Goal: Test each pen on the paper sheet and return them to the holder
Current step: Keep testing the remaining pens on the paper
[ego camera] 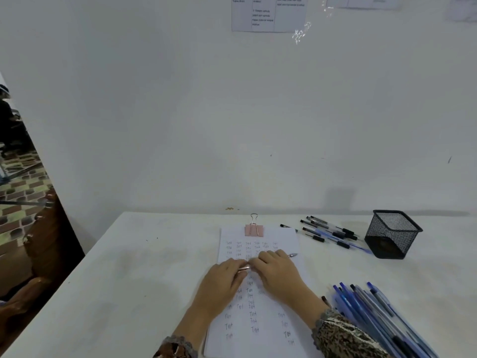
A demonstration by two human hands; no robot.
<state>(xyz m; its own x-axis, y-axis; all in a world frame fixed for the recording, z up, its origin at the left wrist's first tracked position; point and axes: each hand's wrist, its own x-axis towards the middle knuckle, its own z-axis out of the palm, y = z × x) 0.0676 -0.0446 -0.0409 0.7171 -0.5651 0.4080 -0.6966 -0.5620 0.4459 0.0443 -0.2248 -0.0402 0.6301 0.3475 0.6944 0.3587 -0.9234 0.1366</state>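
**Risk: pen slip or mixed-up piles mid-test**

Both hands are over the upper-middle of the paper sheet (268, 332), sharing one pen (244, 268).
- The left hand (223, 279) has its fingers (236, 264) curled round one end.
- The right hand (278, 271) wraps the barrel. The pen's far end pokes out past it, toward the sheet's right edge.
- This looks like a cap being pulled off or pushed on, but I can't tell which. The joint is hidden under the fingers.

What could go wrong:
- A hard pull could send the cap or the pen skidding off the sheet across the desk (129, 280).
- The right sleeve (343, 337) sits just beside the blue pens (371, 313) heaped off the sheet's lower right. A nudge could roll them toward the desk edge.
- There are two loose piles. The second is the black-capped pens (329, 233) off the sheet's upper right. Tested and untested pens are easy to confuse.
- Both wrists rest on written marks, so fresh ink could smear.
- Only a pink binder clip (254, 230) at the top edge holds the sheet, so the lower end can shift.

Pen: slim, with a pale glossy stretch showing between the hands and a clear-looking tip end.

The holder (387, 236) is black mesh and sits well right of the sheet's top. It looks empty, so I judge the returns are pending.
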